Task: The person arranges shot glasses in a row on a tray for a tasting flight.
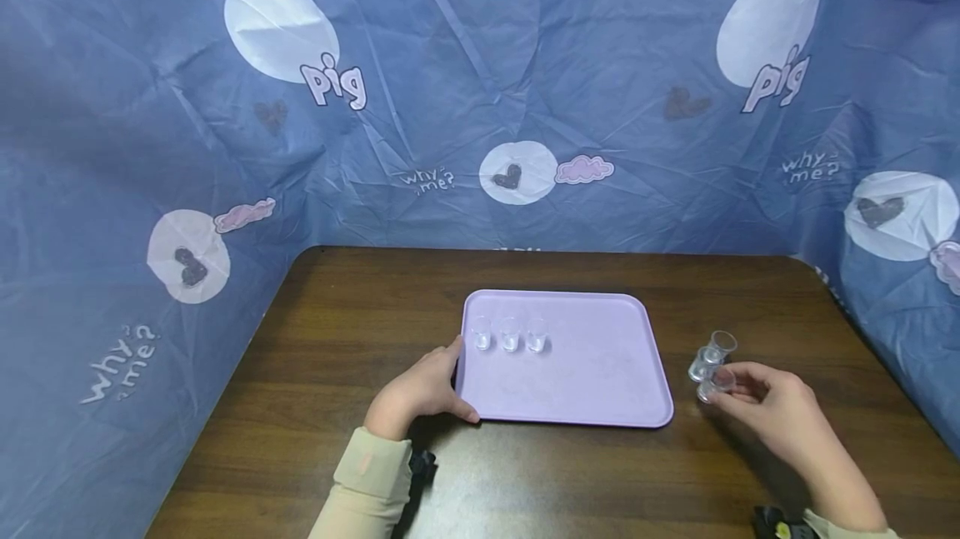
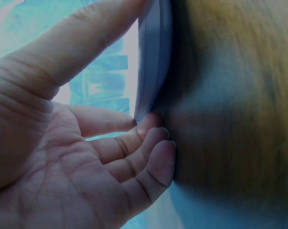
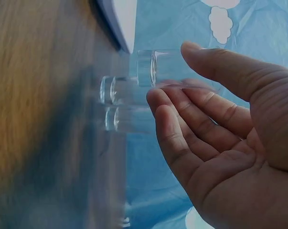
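Observation:
My right hand (image 1: pixel 783 414) pinches a small clear shot glass (image 1: pixel 712 387) between thumb and fingers. In the right wrist view, the held glass (image 3: pixel 155 68) has its base higher off the table than two other clear glasses (image 3: pixel 115 90) beside it. On the left, my left hand (image 1: pixel 423 389) rests at the near left corner of a lilac tray (image 1: pixel 592 389). Its thumb lies by the front edge and its fingers along the left side. In the left wrist view, relaxed fingertips touch the tray's rim (image 2: pixel 153 62) near the tabletop.
Three clear shot glasses (image 1: pixel 510 336) stand in a row on the tray's back left part. The brown wooden table (image 1: pixel 360 297) has blue printed cloth (image 1: pixel 450 47) hanging behind it and along both sides.

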Demonstrator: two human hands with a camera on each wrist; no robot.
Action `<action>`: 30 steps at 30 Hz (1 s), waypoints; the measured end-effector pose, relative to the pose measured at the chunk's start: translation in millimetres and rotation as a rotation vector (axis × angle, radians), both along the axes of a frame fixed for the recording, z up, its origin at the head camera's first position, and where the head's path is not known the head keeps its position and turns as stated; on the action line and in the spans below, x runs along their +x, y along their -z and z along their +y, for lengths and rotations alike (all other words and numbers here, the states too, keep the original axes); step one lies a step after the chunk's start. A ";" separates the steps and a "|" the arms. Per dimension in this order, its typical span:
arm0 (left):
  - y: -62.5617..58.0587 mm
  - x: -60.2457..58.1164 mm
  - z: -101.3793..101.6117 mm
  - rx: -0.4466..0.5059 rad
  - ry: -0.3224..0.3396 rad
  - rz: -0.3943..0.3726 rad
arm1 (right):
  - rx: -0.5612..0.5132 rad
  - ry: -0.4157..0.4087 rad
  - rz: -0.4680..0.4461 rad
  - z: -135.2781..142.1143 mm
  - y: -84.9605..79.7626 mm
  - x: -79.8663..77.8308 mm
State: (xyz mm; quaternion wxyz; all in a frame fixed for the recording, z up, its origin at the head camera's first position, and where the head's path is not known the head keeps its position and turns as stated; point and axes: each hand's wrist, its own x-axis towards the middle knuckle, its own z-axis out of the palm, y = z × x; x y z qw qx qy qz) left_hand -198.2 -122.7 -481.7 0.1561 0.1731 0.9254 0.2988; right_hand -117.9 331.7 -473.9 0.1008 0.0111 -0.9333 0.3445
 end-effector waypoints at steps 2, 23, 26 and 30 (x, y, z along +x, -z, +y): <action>0.0 0.0 0.1 -0.002 0.000 -0.003 | -0.002 -0.004 -0.007 -3.4 -3.0 -0.9; -0.4 1.2 -0.5 0.000 -0.004 0.002 | -0.079 -0.161 -0.016 -57.2 -26.9 -35.0; -1.5 1.6 0.0 -0.001 -0.005 0.002 | -0.111 -0.188 -0.006 -64.3 -29.7 -42.5; -1.9 1.7 0.7 0.000 -0.003 0.002 | -0.161 -0.212 -0.020 -73.9 -32.8 -51.5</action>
